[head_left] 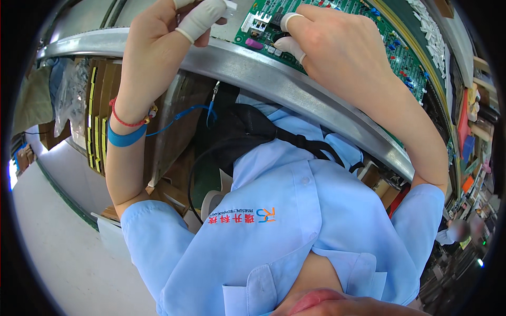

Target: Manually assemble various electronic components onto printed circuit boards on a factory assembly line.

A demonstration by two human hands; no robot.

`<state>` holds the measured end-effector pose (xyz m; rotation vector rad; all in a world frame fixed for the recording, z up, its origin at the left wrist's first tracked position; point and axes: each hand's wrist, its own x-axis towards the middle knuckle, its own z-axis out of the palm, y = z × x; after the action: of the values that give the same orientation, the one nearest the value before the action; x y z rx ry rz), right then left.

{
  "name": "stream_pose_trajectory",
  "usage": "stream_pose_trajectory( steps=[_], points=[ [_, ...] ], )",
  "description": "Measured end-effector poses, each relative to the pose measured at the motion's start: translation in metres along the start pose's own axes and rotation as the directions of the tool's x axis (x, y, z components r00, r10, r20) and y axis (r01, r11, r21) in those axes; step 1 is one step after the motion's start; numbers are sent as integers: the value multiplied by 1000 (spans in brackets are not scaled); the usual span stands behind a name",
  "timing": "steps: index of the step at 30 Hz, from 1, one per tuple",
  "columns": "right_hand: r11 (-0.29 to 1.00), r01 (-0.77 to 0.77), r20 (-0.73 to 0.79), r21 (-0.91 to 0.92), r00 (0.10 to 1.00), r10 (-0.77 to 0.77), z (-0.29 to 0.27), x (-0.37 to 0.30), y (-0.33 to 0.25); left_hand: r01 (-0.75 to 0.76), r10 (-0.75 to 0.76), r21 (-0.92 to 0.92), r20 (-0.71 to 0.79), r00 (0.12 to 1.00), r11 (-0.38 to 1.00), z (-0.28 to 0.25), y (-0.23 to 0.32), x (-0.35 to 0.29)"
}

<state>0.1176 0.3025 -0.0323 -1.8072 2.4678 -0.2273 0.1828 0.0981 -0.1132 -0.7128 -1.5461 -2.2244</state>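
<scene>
My left hand (pixel 176 31), with white finger cots on its thumb and at least one finger, pinches a small white piece (pixel 230 6) at the upper edge of the view. To its right lies a green circuit board (pixel 250 29) crowded with small parts. Over this board my right hand (pixel 337 39) is closed, its cotted thumb and forefinger brought together beside dark components (pixel 278 37). What those fingertips hold, if anything, is hidden. A purple part (pixel 254 43) and a white connector (pixel 259 22) sit on the board near them.
A metal rail (pixel 253 59) runs along the bench front. Many small white pieces (pixel 429 39) lie beyond the board at right. A blue cord (pixel 174 120) leads from my left wrist strap (pixel 126 135). Cardboard boxes (pixel 100 113) stand at left; a person (pixel 453 233) is far right.
</scene>
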Motion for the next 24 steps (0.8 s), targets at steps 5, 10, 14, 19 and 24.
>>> stream_pose_trajectory(
  steps=[5,10,14,19,24],
  points=[
    [994,39,-28,-98,999,-42,-3,0,-1,635,-483,329,-437,759,699,40,62,10],
    [990,51,-42,-130,997,-57,1,2,-4,628,-471,374,-432,769,683,36,66,4],
    [992,49,-9,-117,999,-51,-4,2,-8,606,-457,404,-411,789,685,34,65,3],
    [991,44,-5,-130,999,-45,-2,4,-7,611,-458,400,-417,785,683,32,63,2],
    [992,12,70,-126,998,-3,-5,6,-10,608,-454,430,-412,790,667,29,63,1]
  ],
)
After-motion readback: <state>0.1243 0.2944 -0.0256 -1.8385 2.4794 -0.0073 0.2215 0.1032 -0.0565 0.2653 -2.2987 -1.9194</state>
